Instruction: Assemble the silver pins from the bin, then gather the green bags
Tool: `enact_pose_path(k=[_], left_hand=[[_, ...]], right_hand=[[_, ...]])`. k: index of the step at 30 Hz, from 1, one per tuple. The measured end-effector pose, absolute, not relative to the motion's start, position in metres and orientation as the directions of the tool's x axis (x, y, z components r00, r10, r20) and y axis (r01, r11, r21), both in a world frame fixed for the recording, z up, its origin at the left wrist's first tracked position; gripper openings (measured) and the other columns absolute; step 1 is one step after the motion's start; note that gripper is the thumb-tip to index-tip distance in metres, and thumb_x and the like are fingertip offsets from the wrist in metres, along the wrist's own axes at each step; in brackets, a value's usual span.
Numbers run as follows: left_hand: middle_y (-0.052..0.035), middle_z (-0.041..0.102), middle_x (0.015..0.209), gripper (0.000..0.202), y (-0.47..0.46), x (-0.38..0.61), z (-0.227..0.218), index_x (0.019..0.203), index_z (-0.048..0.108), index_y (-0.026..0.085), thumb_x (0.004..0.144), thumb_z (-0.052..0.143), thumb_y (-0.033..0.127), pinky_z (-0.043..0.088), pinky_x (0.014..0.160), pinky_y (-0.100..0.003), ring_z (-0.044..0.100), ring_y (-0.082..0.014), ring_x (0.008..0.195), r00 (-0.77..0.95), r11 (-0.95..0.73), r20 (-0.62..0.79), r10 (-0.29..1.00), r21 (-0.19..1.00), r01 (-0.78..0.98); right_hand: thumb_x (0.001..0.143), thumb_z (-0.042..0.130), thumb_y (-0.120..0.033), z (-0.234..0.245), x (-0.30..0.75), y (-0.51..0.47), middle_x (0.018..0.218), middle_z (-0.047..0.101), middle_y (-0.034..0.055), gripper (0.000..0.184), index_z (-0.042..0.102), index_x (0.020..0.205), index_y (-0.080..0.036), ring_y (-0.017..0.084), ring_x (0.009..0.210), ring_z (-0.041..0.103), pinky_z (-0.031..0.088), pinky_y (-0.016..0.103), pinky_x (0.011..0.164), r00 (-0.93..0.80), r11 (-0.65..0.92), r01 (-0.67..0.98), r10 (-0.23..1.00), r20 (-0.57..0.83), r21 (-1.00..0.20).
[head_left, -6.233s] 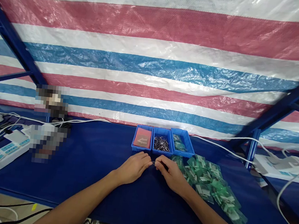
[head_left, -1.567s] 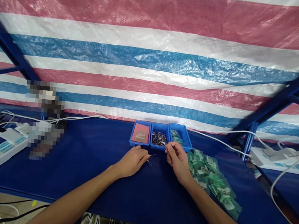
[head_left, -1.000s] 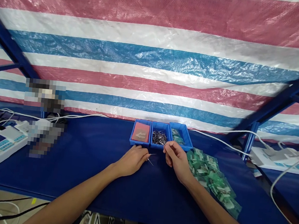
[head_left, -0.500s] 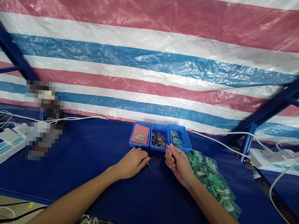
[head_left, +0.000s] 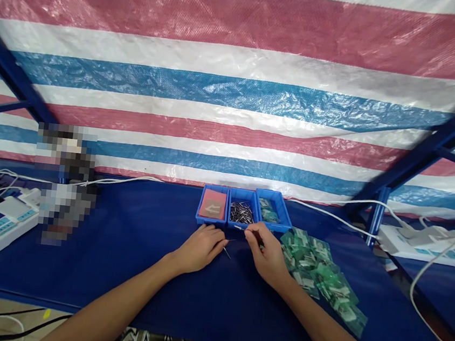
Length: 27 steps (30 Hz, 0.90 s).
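Note:
My left hand (head_left: 202, 248) rests on the blue table in front of the left bin, thumb and fingers closed. A thin needle-like metal piece (head_left: 227, 253) pokes out from its fingertips, with a second faint thin tip beside it. Thumb and index finger of my right hand (head_left: 268, 253) pinch a small slim metal piece (head_left: 239, 227) just before the middle bin. That blue bin (head_left: 241, 227) holds many small dark and silvery metal pieces (head_left: 241, 212). Their exact kind is too small to tell.
A left blue bin (head_left: 211, 221) contains a pink block (head_left: 213, 204); a right blue bin (head_left: 285, 220) holds small clear packets. Green-tinted plastic packets (head_left: 324, 273) lie heaped right of my right hand. White power strips (head_left: 0, 228) and cables flank the table, before a striped sheet (head_left: 235, 101).
My right hand has drawn back slightly from the middle bin's front edge and turned, with the slim metal piece now pointing left. My left hand has stayed in place.

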<state>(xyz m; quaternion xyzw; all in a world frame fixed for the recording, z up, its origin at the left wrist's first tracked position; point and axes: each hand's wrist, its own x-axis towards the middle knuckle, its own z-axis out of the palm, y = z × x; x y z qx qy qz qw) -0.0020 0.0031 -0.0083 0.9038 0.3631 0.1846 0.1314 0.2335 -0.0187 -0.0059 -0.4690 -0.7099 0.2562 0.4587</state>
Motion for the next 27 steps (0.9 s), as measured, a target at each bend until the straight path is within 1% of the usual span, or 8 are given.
enact_pose_path(k=[4,9,12,15,19,22,24,27], left_hand=[[-0.0025,0.065,0.091,0.032,0.002,-0.002,-0.009,0.091,0.056,0.02,0.115,0.039,0.033,0.039,0.082,-0.035,0.057,-0.0204,0.086,0.669,-0.703,0.238,0.704,0.367,0.609],[-0.0029,0.065,0.091,0.032,0.003,-0.002,-0.008,0.091,0.057,0.02,0.115,0.04,0.033,0.039,0.083,-0.035,0.058,-0.0207,0.087,0.668,-0.703,0.24,0.704,0.369,0.608],[-0.0025,0.065,0.091,0.032,0.002,-0.002,-0.006,0.09,0.057,0.02,0.115,0.04,0.033,0.039,0.082,-0.035,0.058,-0.0206,0.086,0.668,-0.7,0.234,0.707,0.371,0.61],[-0.0026,0.066,0.091,0.032,0.002,-0.001,-0.005,0.089,0.056,0.02,0.115,0.041,0.032,0.039,0.083,-0.035,0.058,-0.0207,0.086,0.667,-0.699,0.232,0.708,0.37,0.612],[-0.0031,0.066,0.091,0.033,0.002,-0.002,-0.005,0.089,0.056,0.02,0.115,0.04,0.032,0.039,0.082,-0.035,0.058,-0.0209,0.087,0.669,-0.702,0.235,0.705,0.362,0.613],[-0.0036,0.066,0.092,0.034,0.001,-0.001,-0.007,0.089,0.056,0.02,0.115,0.039,0.033,0.039,0.082,-0.035,0.058,-0.0211,0.087,0.672,-0.708,0.241,0.7,0.354,0.611],[-0.0034,0.066,0.092,0.033,0.001,-0.001,-0.009,0.09,0.057,0.02,0.115,0.039,0.033,0.039,0.083,-0.035,0.058,-0.021,0.088,0.673,-0.712,0.247,0.697,0.346,0.611],[-0.0033,0.066,0.092,0.034,0.001,0.0,-0.01,0.091,0.057,0.02,0.115,0.038,0.034,0.039,0.084,-0.036,0.058,-0.0208,0.088,0.672,-0.715,0.255,0.695,0.339,0.611]], right_hand=[[0.11,0.05,-0.041,-0.009,0.233,-0.016,0.086,0.059,0.0017,0.023,0.06,0.099,-0.024,0.019,0.072,0.053,0.041,0.032,0.066,-0.105,0.385,0.407,0.92,0.377,-0.828],[0.109,0.052,-0.042,-0.01,0.235,-0.013,0.083,0.057,0.0005,0.022,0.061,0.1,-0.024,0.018,0.069,0.051,0.041,0.032,0.066,-0.086,0.387,0.457,0.915,0.394,-0.801],[0.108,0.052,-0.043,-0.01,0.235,-0.013,0.082,0.056,0.0,0.023,0.061,0.1,-0.024,0.018,0.067,0.05,0.04,0.031,0.064,-0.053,0.37,0.455,0.92,0.389,-0.81],[0.107,0.053,-0.046,-0.012,0.237,-0.012,0.075,0.051,-0.002,0.027,0.06,0.094,-0.023,0.017,0.063,0.047,0.037,0.03,0.06,0.009,0.333,0.436,0.927,0.374,-0.836],[0.105,0.056,-0.052,-0.014,0.239,-0.009,0.066,0.045,-0.0046,0.035,0.056,0.085,-0.024,0.016,0.059,0.043,0.036,0.029,0.057,0.138,0.267,0.377,0.931,0.339,-0.887],[0.103,0.058,-0.057,-0.015,0.239,-0.006,0.066,0.048,-0.004,0.039,0.057,0.084,-0.024,0.017,0.06,0.046,0.037,0.029,0.056,0.214,0.222,0.348,0.927,0.308,-0.911],[0.101,0.059,-0.059,-0.015,0.239,-0.004,0.068,0.052,-0.003,0.039,0.059,0.085,-0.023,0.018,0.061,0.049,0.039,0.029,0.058,0.241,0.2,0.375,0.922,0.303,-0.905],[0.1,0.061,-0.06,-0.016,0.239,-0.002,0.072,0.06,-0.0007,0.039,0.064,0.091,-0.022,0.02,0.064,0.055,0.043,0.03,0.061,0.242,0.189,0.408,0.921,0.305,-0.893]])
